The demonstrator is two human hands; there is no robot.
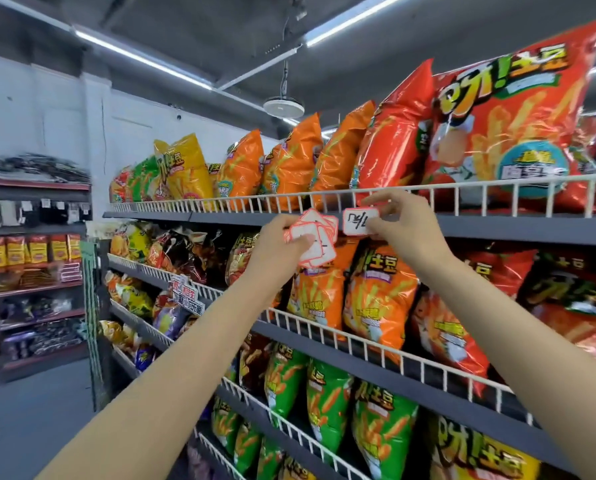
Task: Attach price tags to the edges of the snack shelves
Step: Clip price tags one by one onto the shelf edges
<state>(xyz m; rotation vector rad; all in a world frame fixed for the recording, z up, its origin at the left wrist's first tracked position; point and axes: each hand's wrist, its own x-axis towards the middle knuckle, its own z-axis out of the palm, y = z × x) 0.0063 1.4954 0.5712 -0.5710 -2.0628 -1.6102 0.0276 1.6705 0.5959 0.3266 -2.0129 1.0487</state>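
Our right hand (398, 221) pinches a price tag (360, 221) against the top shelf edge (497, 228); our left hand (282, 242) grips the tag stack (315, 239).

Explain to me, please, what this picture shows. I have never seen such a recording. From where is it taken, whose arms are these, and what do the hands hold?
There is no machine here. A person wears one wide-angle camera on the head, so you look along their own two bare arms toward a shop shelf.

The left hand grips a stack of price tags, white cards with red borders. The right hand pinches a single price tag with handwriting on it and holds it against the grey front edge of the top shelf, just below the white wire rail.

Above that edge stand orange and red snack bags. The lower shelves hold more orange bags and green bags. A second rack of goods stands far left.
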